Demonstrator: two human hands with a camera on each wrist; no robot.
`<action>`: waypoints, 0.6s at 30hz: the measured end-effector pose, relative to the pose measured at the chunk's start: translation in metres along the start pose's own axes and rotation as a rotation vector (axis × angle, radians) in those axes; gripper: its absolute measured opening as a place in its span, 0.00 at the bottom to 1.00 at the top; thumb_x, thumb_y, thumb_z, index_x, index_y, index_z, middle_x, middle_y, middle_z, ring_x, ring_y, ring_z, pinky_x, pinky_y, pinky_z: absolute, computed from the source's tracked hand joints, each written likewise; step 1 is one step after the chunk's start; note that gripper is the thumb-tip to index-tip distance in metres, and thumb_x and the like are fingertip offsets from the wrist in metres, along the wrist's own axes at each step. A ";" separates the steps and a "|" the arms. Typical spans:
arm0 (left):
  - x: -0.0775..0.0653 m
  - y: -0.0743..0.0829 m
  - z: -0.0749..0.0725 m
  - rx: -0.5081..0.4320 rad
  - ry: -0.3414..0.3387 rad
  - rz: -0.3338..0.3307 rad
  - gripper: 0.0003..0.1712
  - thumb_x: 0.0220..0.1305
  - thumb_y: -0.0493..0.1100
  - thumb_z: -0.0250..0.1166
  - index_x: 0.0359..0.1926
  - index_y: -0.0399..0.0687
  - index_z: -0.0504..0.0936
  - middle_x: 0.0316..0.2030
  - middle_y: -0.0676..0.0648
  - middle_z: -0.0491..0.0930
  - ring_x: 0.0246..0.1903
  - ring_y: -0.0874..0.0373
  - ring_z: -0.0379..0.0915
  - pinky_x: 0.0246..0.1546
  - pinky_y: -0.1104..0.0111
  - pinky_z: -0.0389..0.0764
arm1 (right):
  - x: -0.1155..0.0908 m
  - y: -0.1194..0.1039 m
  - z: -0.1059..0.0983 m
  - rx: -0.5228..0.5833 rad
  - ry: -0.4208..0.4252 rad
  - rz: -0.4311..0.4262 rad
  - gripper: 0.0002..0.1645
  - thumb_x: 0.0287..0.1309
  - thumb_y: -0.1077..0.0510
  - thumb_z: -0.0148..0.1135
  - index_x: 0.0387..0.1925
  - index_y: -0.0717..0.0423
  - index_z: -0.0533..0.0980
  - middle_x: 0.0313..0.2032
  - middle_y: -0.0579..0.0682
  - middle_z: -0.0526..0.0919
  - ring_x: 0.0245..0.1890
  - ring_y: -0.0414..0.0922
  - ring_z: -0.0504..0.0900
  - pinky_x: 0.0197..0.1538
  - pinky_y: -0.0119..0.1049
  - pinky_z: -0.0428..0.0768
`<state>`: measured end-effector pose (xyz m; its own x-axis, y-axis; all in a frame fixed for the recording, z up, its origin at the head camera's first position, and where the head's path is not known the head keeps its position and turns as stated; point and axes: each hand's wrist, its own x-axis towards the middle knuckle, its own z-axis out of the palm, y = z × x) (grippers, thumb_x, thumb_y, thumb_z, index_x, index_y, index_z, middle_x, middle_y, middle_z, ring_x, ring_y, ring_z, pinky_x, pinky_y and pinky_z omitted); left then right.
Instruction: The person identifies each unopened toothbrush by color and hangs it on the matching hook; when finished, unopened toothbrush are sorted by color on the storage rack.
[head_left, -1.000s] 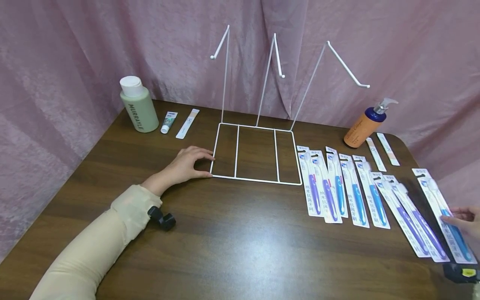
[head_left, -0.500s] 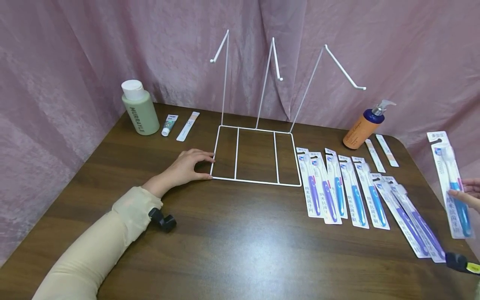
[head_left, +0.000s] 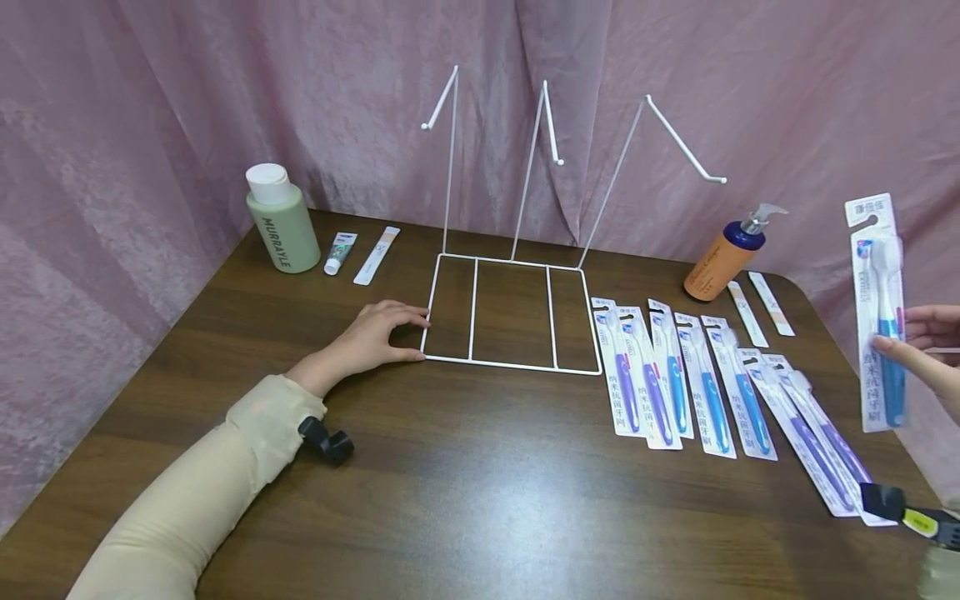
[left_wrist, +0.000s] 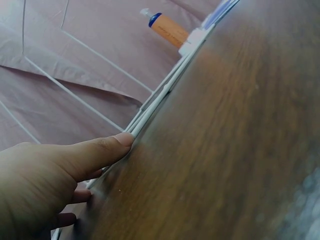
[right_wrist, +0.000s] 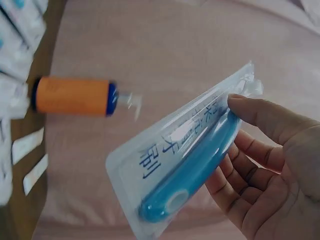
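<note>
A white wire rack (head_left: 513,364) with three upright hooks stands on the table. My left hand (head_left: 375,336) touches its left side, thumb at the front corner and fingertips farther back on the side bar. In the left wrist view, the thumb (left_wrist: 107,150) lies against the wire corner. At the far right, my right hand (head_left: 928,346) holds a blue packaged toothbrush (head_left: 890,333) upright above the table. The right wrist view shows thumb and fingers pinching the pack (right_wrist: 192,165) by its edge. Several packaged toothbrushes (head_left: 701,387), purple and blue, lie right of the rack.
An orange pump bottle (head_left: 716,265) and two slim white packets (head_left: 771,304) are at the back right. A green bottle (head_left: 285,229), a small tube (head_left: 341,252) and another slim packet (head_left: 377,256) occupy the back left. Pink curtain (head_left: 360,83) hangs behind the table.
My right hand has lifted the blue packaged toothbrush off the table, raising it and turning it more upright. My left hand stays at the rack's corner.
</note>
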<state>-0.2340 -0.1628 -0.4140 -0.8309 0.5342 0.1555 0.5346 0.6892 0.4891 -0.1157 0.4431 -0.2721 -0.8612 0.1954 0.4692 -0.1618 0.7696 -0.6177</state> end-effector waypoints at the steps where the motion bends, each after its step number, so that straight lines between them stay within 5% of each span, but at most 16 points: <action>1: 0.000 0.000 0.000 0.000 0.000 0.000 0.29 0.53 0.54 0.72 0.56 0.50 0.80 0.65 0.46 0.72 0.64 0.46 0.63 0.64 0.44 0.56 | -0.002 -0.014 0.003 0.025 0.019 -0.028 0.28 0.58 0.68 0.61 0.37 0.24 0.68 0.29 0.17 0.71 0.26 0.16 0.68 0.30 0.07 0.64; 7: -0.001 -0.001 0.000 0.008 -0.001 -0.003 0.30 0.53 0.54 0.72 0.56 0.50 0.80 0.65 0.46 0.72 0.64 0.45 0.63 0.64 0.43 0.56 | -0.007 -0.056 0.022 0.054 0.066 -0.109 0.29 0.56 0.70 0.62 0.41 0.28 0.67 0.33 0.22 0.71 0.30 0.19 0.70 0.36 0.06 0.66; 18: -0.001 0.002 -0.001 0.012 0.004 0.006 0.29 0.53 0.53 0.72 0.55 0.50 0.80 0.64 0.47 0.73 0.64 0.45 0.64 0.63 0.43 0.58 | -0.007 -0.101 0.050 -0.066 0.080 0.016 0.23 0.54 0.59 0.69 0.45 0.33 0.71 0.32 0.22 0.70 0.31 0.20 0.70 0.37 0.06 0.67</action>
<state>-0.2322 -0.1627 -0.4120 -0.8284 0.5362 0.1619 0.5412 0.6921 0.4776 -0.1169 0.3333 -0.2446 -0.8219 0.2535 0.5102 -0.1141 0.8041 -0.5834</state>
